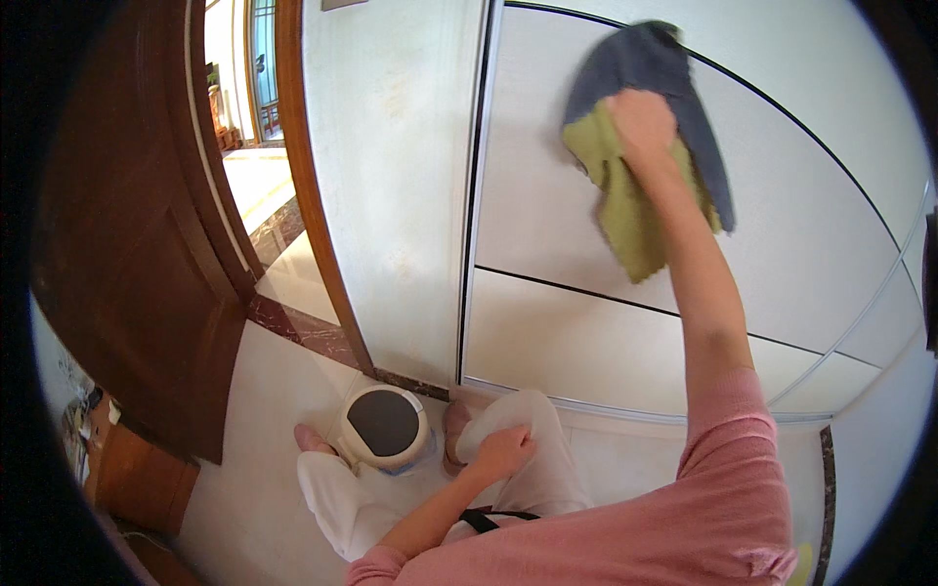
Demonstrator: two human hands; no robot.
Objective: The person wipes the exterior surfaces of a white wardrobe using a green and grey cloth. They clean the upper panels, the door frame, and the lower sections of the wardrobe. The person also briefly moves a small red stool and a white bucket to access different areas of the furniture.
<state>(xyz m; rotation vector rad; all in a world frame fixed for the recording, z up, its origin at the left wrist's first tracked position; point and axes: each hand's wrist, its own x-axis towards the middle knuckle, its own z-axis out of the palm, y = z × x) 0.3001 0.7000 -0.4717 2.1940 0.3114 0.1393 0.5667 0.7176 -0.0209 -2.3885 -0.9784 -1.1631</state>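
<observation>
My right hand [645, 125] reaches up and presses a cloth [635, 63] against the pale sliding door panel [532, 186]. The cloth is dark grey on one side and yellow-green on the other, and its lower part hangs below my wrist. My fingers are bunched into the fabric, which partly hides them. Lower down, my left hand [506, 451] rests on my knee, curled closed, with nothing seen in it.
A round white bin [354, 415] with a dark grey lid stands on the pale floor between my feet. At the left, a dark brown door [137, 264] stands beside a wooden frame and a bright doorway. A wooden cabinet [142, 479] sits at lower left.
</observation>
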